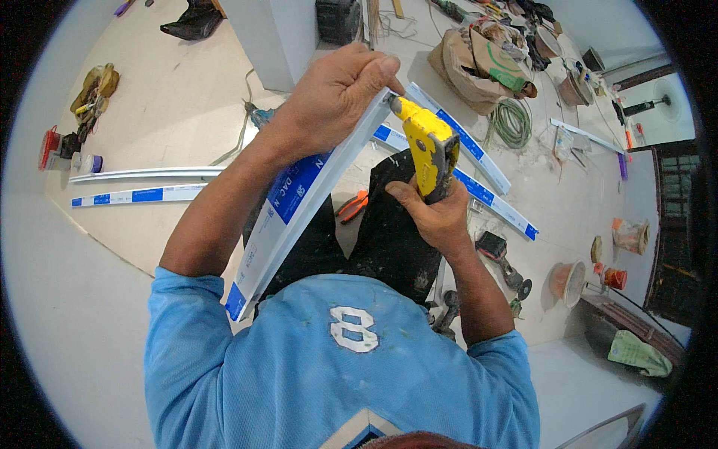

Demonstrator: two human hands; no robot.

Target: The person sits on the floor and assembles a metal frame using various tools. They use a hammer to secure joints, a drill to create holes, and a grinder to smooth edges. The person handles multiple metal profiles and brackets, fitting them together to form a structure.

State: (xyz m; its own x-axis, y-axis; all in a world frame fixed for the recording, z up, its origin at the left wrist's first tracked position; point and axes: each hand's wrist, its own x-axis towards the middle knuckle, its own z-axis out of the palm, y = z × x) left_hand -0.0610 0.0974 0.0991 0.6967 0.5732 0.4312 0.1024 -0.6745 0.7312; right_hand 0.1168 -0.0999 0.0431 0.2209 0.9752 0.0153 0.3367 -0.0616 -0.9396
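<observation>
White metal channel [299,209] with blue printed bands, held up above the person's lap, slanting from its low end by the left hip up to the left hand. Left hand [329,101] closed around the channel's top end, thumb pressed along its edge. Right hand [434,213] closed on the handle of a yellow hand tool [428,146]; tool's nose touches the channel just below the left thumb. Person in blue shirt and dark trousers, floor below. On the floor just past the knees: two more white-and-blue channels [486,187], partly hidden by the tool, running toward the floor's right side. Orange-handled pliers [351,206] lie on the floor between the held channel and the right leg. Two further channels [138,196] lie well apart near the floor's left edge. Green hose coil [512,123] and brown sack [471,63] lie toward the far right.
</observation>
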